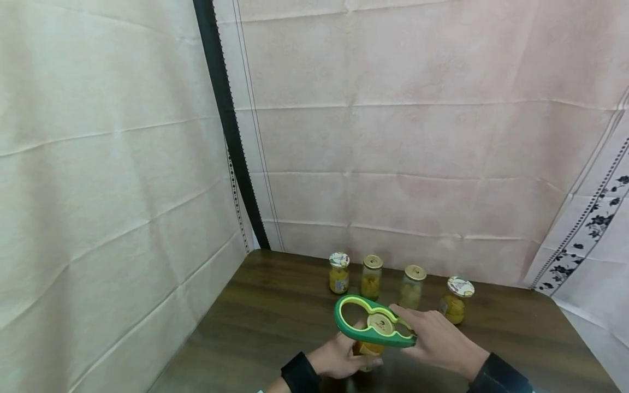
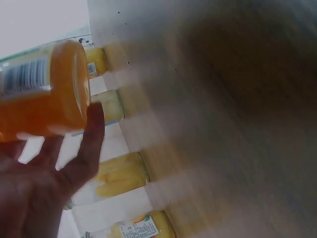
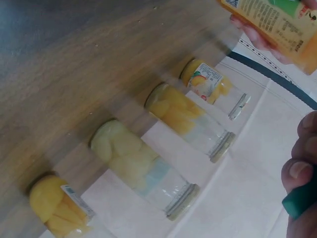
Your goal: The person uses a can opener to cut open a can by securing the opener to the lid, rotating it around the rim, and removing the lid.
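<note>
My left hand [image 1: 339, 356] grips a glass jar [image 1: 371, 349] with orange contents and a printed label. Its fingers wrap the lower part, and the jar [image 2: 54, 99] shows its barcode in the left wrist view. Over the jar's top, my right hand [image 1: 439, 337] holds a green jar opener [image 1: 388, 341] by its handle end. The gold lid [image 1: 381, 324] shows inside the opener's smaller, inner opening. The larger loop lies to the left. Only the green handle tip [image 3: 299, 201] shows in the right wrist view. Whether the opener bites the lid is unclear.
Several fruit jars stand in a row at the table's back: a white-lidded jar [image 1: 339, 273], a gold-lidded jar [image 1: 371, 277], a paler jar [image 1: 411, 286] and another white-lidded jar [image 1: 454, 303]. Behind the brown table [image 1: 236, 322] hangs a pale cloth [image 1: 417, 164].
</note>
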### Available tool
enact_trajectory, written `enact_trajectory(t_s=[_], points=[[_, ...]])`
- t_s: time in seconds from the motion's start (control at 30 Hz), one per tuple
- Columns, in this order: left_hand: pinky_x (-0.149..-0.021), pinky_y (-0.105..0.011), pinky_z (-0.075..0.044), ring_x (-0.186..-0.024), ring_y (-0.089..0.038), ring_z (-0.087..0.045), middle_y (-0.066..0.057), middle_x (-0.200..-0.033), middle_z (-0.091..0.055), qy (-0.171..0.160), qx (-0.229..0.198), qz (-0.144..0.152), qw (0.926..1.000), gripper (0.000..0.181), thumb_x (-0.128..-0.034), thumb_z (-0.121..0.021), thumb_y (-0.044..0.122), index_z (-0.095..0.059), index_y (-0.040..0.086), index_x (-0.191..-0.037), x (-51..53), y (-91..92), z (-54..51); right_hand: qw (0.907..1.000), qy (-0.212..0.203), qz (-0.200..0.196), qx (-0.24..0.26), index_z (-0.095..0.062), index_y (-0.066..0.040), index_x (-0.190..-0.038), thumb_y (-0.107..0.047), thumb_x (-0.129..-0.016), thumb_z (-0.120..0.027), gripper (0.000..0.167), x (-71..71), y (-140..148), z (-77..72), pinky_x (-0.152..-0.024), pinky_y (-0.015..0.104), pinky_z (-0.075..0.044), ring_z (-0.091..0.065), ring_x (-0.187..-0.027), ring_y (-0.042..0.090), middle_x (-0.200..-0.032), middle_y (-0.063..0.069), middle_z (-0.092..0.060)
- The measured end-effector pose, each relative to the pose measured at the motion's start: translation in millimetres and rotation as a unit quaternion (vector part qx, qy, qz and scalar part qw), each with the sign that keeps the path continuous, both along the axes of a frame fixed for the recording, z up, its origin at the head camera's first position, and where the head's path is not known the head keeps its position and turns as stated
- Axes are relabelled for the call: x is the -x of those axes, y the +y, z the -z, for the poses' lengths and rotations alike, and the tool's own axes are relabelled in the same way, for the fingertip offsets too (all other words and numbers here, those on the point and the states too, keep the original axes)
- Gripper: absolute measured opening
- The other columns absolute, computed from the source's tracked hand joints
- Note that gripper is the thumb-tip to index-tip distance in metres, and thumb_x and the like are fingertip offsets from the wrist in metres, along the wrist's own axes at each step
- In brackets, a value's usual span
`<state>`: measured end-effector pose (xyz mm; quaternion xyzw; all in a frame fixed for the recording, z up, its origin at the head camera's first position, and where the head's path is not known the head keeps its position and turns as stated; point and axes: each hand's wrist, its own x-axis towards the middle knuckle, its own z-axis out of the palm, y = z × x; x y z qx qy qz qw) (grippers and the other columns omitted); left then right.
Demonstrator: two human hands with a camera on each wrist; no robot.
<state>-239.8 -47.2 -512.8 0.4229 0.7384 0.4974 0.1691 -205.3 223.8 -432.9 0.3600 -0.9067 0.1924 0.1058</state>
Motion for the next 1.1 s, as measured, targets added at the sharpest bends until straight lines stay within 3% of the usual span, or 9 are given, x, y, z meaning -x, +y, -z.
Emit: enact_trajectory(t_s=[0.13,0.23,0.4,0.53,0.63,0.77,0.93,1.03,1.1], points=[[-0.113,-0.022,-0.05,-0.135,-0.004,-0.059,-0.006,-0.156,-0.055,-0.024,-0.012,0.014,0.9995,0.056,-0.1106,-0.062,0.024,-0.039,0.025,-0.162,0.3,0.4,-0.6,1.0,0.006,-0.007,-0.004,-0.064,-0.001,-0.143,-0.025,-0.09,-0.084,0.061,-0.7,-0.7,-3.1,-0.059,0.015,-0.038,-0.039,-0.062,-0.01,-0.095,-0.011,-0.074],[-0.116,-0.025,-0.05,-0.139,-0.008,-0.058,-0.005,-0.156,-0.054,0.007,-0.02,-0.003,0.9998,0.055,-0.1108,-0.062,0.027,-0.038,0.027,-0.161,-2.3,4.6,0.9,0.9988,0.032,0.014,-0.035,-0.063,-0.003,-0.145,-0.027,-0.089,-0.084,0.064,-3.0,-5.2,-5.0,-0.055,0.015,-0.036,-0.035,-0.057,-0.008,-0.093,-0.008,-0.074],[-0.104,-0.026,-0.055,-0.131,-0.004,-0.059,0.001,-0.148,-0.055,0.073,0.006,-0.11,0.9912,0.053,-0.1087,-0.063,0.042,-0.04,0.033,-0.155,-10.3,13.0,7.6,0.9877,0.058,0.081,-0.121,-0.056,-0.001,-0.15,-0.022,-0.087,-0.082,0.071,-10.8,-19.1,-4.0,-0.048,0.019,-0.03,-0.03,-0.049,0.0,-0.096,0.004,-0.07],[-0.095,-0.026,-0.057,-0.115,-0.002,-0.063,0.002,-0.134,-0.061,0.071,-0.012,-0.192,0.9788,0.046,-0.1035,-0.071,0.039,-0.052,0.03,-0.145,-15.2,19.9,9.7,0.9815,0.034,0.113,-0.151,-0.055,0.002,-0.149,-0.011,-0.085,-0.081,0.07,-15.1,-30.3,-3.1,-0.046,0.022,-0.033,-0.033,-0.049,0.006,-0.099,0.009,-0.069],[-0.087,-0.025,-0.059,-0.104,0.001,-0.066,0.004,-0.125,-0.066,0.035,-0.025,-0.214,0.9759,0.048,-0.0988,-0.076,0.038,-0.055,0.029,-0.14,-17.6,21.3,9.5,0.9805,0.034,0.124,-0.148,-0.059,-0.001,-0.142,-0.008,-0.084,-0.082,0.063,-14.3,-34.9,-2.0,-0.046,0.024,-0.036,-0.037,-0.05,0.007,-0.096,0.008,-0.07],[-0.087,-0.024,-0.059,-0.102,0.004,-0.067,0.008,-0.124,-0.069,0.009,-0.013,-0.198,0.9801,0.052,-0.0956,-0.079,0.037,-0.055,0.031,-0.141,-17.1,17.2,9.6,0.9843,0.022,0.118,-0.129,-0.059,-0.007,-0.133,-0.01,-0.081,-0.085,0.058,-11.9,-33.7,3.4,-0.048,0.023,-0.038,-0.04,-0.052,0.004,-0.086,0.001,-0.068],[-0.097,-0.023,-0.058,-0.11,0.003,-0.066,0.004,-0.131,-0.069,0.029,-0.026,-0.135,0.9901,0.051,-0.0986,-0.077,0.028,-0.054,0.03,-0.145,-10.1,15.3,9.4,0.9878,0.026,0.11,-0.108,-0.059,-0.009,-0.133,-0.007,-0.075,-0.085,0.063,-8.9,-25.0,10.3,-0.049,0.021,-0.036,-0.038,-0.052,0.001,-0.083,-0.004,-0.066],[-0.102,-0.024,-0.058,-0.117,0.0,-0.067,0.0,-0.138,-0.068,0.001,-0.071,-0.084,0.994,0.052,-0.0996,-0.076,0.02,-0.054,0.028,-0.147,-5.6,16.6,7.6,0.9887,0.045,0.099,-0.103,-0.059,-0.007,-0.134,-0.006,-0.074,-0.085,0.065,-7.4,-20.9,11.3,-0.049,0.02,-0.035,-0.037,-0.052,0.0,-0.083,-0.002,-0.067],[-0.104,-0.023,-0.057,-0.12,-0.002,-0.068,-0.001,-0.141,-0.066,-0.036,-0.093,-0.064,0.993,0.054,-0.0986,-0.077,0.015,-0.055,0.026,-0.147,-4.8,17.2,5.7,0.9886,0.046,0.093,-0.109,-0.06,-0.004,-0.137,-0.007,-0.076,-0.084,0.066,-8.3,-20.2,9.1,-0.049,0.019,-0.035,-0.036,-0.052,0.0,-0.086,0.0,-0.068]])
